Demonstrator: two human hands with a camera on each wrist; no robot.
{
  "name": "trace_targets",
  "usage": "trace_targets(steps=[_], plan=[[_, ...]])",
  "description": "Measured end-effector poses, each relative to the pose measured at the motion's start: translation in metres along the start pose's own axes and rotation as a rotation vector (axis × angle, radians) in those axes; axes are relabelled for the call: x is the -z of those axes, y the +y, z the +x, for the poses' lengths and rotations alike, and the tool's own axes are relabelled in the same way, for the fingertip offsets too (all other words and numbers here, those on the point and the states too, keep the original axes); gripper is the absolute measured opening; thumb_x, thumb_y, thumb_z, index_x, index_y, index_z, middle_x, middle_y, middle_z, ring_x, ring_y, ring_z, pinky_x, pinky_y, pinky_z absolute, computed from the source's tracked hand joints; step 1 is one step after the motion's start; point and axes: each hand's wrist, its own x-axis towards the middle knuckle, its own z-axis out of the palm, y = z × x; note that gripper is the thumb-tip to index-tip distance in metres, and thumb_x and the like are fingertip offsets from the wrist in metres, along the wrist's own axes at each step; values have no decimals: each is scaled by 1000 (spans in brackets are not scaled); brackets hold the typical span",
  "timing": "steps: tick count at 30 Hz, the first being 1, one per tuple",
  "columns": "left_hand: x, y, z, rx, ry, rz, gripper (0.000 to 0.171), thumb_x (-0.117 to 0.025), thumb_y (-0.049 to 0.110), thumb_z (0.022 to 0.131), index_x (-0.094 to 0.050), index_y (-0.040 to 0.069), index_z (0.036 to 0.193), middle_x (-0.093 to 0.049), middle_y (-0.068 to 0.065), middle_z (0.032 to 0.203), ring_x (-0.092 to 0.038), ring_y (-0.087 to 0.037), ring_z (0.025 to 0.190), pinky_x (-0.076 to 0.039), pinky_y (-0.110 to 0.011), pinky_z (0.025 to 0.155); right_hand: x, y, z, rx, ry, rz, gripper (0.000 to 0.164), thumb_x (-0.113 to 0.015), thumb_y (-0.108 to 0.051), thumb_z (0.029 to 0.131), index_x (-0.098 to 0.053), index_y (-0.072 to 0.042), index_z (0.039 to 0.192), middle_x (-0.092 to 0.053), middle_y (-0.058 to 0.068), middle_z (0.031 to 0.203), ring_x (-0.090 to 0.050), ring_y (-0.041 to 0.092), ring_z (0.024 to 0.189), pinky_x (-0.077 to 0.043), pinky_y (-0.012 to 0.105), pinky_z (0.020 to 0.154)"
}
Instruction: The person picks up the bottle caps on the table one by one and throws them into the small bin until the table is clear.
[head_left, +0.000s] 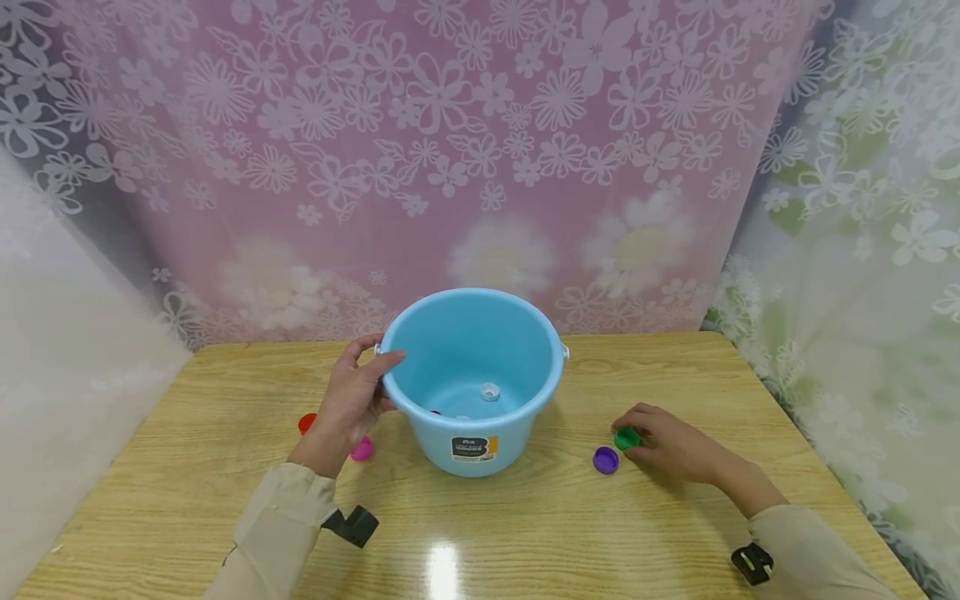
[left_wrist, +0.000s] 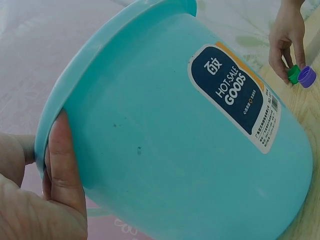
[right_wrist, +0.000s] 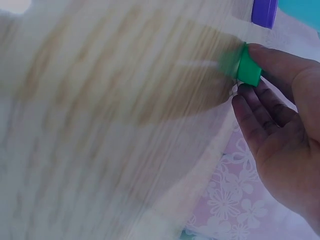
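A light blue bucket [head_left: 465, 337] stands upright on the table. My left hand [head_left: 347, 404] grips its rim on the left side, thumb over the edge and fingers outside; the left wrist view shows the bucket wall [left_wrist: 150, 150] close up. Right of the bucket, my right hand [head_left: 675, 446] pinches a green bottle cap [head_left: 627, 438] between thumb and fingers at the tabletop, seen also in the right wrist view as the green cap [right_wrist: 250, 67]. Just beside it lies a purple cap [head_left: 606, 460]. Inside the bucket sits a white cap [head_left: 490, 392]; other pieces there are partly hidden by the rim.
A red cap [head_left: 307, 423] and a pink cap [head_left: 362, 448] lie on the wooden table [head_left: 525, 542] near my left hand, left of the bucket. Flowered curtains [head_left: 487, 167] hang behind the table and at both sides.
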Motion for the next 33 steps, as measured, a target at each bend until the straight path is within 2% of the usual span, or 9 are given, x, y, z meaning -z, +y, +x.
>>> trace_targets(steps=[12,17,28,33], plan=[[0,1,-1,4,13,4,49,-63,14,93,-37,12,135,-58,-5,58,-57,-11,44,-50,-20,43,2,-2,2,-16,-18,22,30,-68,-14,90,-62,-3,117,-56,5,111,-56,16,91,-51,27,72],[-3,-2,1,5,14,6,50,-64,14,93,-38,12,134,-57,-6,59,-57,-12,44,-49,-20,43,9,-2,2,-47,-29,58,35,-67,-18,91,-60,0,120,-57,5,111,-58,21,94,-53,30,76],[-1,-1,1,10,27,5,50,-65,15,92,-38,15,134,-58,-7,59,-57,-13,44,-50,-21,44,26,-9,7,22,49,45,36,-67,-10,90,-58,3,121,-59,8,111,-60,27,97,-54,41,82],[-1,-1,1,6,21,8,52,-65,15,92,-36,13,136,-58,-5,60,-58,-12,45,-50,-21,44,37,-14,13,26,69,42,33,-68,-5,88,-59,2,119,-59,9,110,-61,28,98,-54,39,84]])
